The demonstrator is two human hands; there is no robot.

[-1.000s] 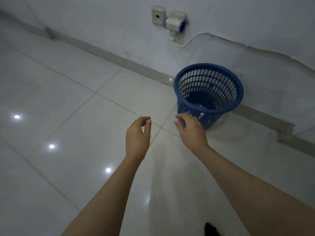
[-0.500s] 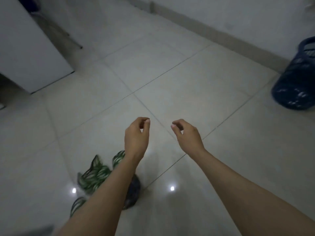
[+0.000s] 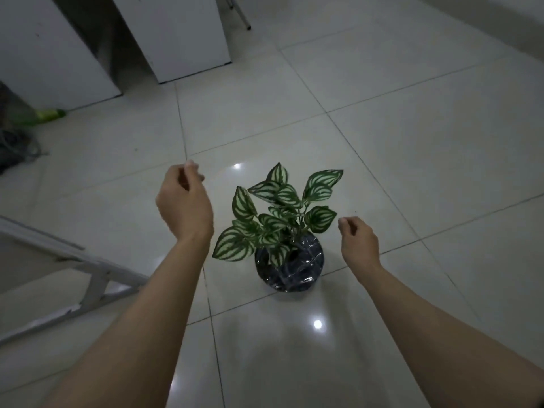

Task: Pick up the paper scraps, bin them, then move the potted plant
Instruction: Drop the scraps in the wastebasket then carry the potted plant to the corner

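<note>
A potted plant [image 3: 282, 213] with green-and-white striped leaves stands on the tiled floor in a round dark pot [image 3: 290, 267] wrapped in shiny plastic. My left hand [image 3: 184, 206] hovers to the left of the leaves, fingers loosely curled, holding nothing. My right hand [image 3: 357, 241] hovers to the right of the pot, fingers loosely curled and empty. Neither hand touches the plant. No paper scraps and no bin are in view.
White cabinets [image 3: 176, 39] stand at the back left with a gap between them. A green bottle [image 3: 48, 114] lies on the floor by the left cabinet. A grey metal frame [image 3: 94, 278] slants across the lower left. Dark clutter [image 3: 11, 151] sits at the left edge.
The view has swung left from the blue bin to the plant. Both empty hands now flank the plant, which was under my left forearm half a second ago.
</note>
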